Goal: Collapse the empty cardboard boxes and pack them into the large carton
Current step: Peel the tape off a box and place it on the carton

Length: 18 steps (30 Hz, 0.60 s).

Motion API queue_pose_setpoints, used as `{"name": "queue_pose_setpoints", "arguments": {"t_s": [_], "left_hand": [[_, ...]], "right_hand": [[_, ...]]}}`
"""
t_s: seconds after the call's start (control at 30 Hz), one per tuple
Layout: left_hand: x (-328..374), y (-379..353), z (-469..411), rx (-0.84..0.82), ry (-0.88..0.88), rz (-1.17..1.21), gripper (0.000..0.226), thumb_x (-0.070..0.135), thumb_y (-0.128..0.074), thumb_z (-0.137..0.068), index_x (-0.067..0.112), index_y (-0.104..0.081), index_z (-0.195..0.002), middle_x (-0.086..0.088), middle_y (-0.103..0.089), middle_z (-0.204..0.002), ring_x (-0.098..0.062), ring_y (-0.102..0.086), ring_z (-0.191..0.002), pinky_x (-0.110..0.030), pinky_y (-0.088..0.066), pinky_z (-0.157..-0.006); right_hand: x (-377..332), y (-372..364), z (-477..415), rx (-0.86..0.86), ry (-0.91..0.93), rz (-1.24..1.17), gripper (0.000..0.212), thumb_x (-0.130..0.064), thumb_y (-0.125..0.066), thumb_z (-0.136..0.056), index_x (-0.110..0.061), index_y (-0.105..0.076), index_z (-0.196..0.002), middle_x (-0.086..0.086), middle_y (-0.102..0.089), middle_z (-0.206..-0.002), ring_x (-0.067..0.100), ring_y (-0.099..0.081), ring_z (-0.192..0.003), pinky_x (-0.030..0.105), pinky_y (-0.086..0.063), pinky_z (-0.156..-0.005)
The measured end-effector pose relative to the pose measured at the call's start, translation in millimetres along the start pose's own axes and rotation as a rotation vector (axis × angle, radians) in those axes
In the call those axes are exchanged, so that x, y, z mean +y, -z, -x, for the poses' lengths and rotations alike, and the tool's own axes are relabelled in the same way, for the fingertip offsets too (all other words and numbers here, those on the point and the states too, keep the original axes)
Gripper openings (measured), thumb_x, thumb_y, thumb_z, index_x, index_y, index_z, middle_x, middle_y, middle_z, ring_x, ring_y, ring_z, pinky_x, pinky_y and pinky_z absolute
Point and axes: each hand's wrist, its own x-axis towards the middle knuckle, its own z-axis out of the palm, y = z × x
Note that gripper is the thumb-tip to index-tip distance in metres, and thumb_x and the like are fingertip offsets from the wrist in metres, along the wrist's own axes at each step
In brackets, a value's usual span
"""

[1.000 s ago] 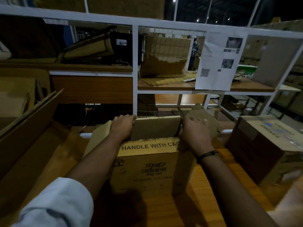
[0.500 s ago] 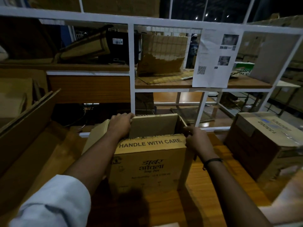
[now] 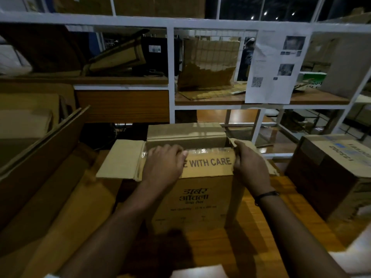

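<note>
Standing upright on the wooden worktop (image 3: 261, 247) right in front of the person is the printed cardboard box (image 3: 198, 199), its top open and its four flaps spread. Both hands are at the near flap, the one that reads "WITH CARE". The left hand (image 3: 163, 162) lies palm down across the flap's left half, fingers curled over its taped fold. The right hand (image 3: 250, 167) is closed on the flap's right end at the corner, beside the torn right flap. The left flap (image 3: 120, 159) sticks out flat, and the far flap (image 3: 186, 133) stands up behind the opening.

By my reading, the step in hand is opening out the top so the box can be squashed flat; it is not yet collapsed. The next move probably calls for freeing the bottom too, then pushing opposite corners together until the walls fold.

To the left, slanted cardboard walls (image 3: 40, 157) look like the large carton, open towards the person, though dim light leaves this uncertain. Another brown box (image 3: 331, 173) sits at the right. Further back stands a white shelf frame (image 3: 170, 77) with a printed sheet (image 3: 275, 69) hanging on it.
</note>
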Motion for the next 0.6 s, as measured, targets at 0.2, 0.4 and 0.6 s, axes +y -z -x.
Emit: {"name": "queue_pose_setpoints", "arguments": {"t_s": [0.2,0.4,0.6], "left_hand": [[11,30,8,0.411,-0.232,-0.115,0.031,0.044,-0.049,-0.105,0.021,-0.066,-0.115,-0.006,-0.063,-0.106,-0.023,-0.055,-0.102,-0.042,-0.044,-0.093],[41,90,38,-0.090,0.012,-0.054,0.051,0.054,-0.026,-0.108,0.026,-0.067,-0.093,0.003,-0.062,-0.073,-0.012,-0.060,-0.065,-0.027,-0.047,-0.055],[25,71,58,-0.452,0.052,-0.045,0.041,0.051,-0.042,-0.106,0.027,-0.055,-0.137,0.002,-0.062,-0.132,-0.014,-0.058,-0.118,-0.036,-0.047,-0.101]], "right_hand": [[-20,56,-14,0.063,-0.016,-0.299,0.043,-0.047,-0.040,-0.106,-0.016,-0.067,-0.094,0.005,-0.067,-0.079,0.024,-0.066,-0.073,0.054,-0.058,-0.066],[-52,89,-3,-0.423,-0.003,-0.128,0.042,-0.046,-0.047,-0.104,-0.017,-0.071,-0.087,0.009,-0.071,-0.079,0.028,-0.069,-0.075,0.048,-0.059,-0.072],[-50,64,32,-0.590,0.010,-0.137,0.021,-0.037,-0.058,-0.100,-0.035,-0.062,-0.121,-0.010,-0.062,-0.122,0.005,-0.058,-0.106,0.028,-0.055,-0.082]]}}
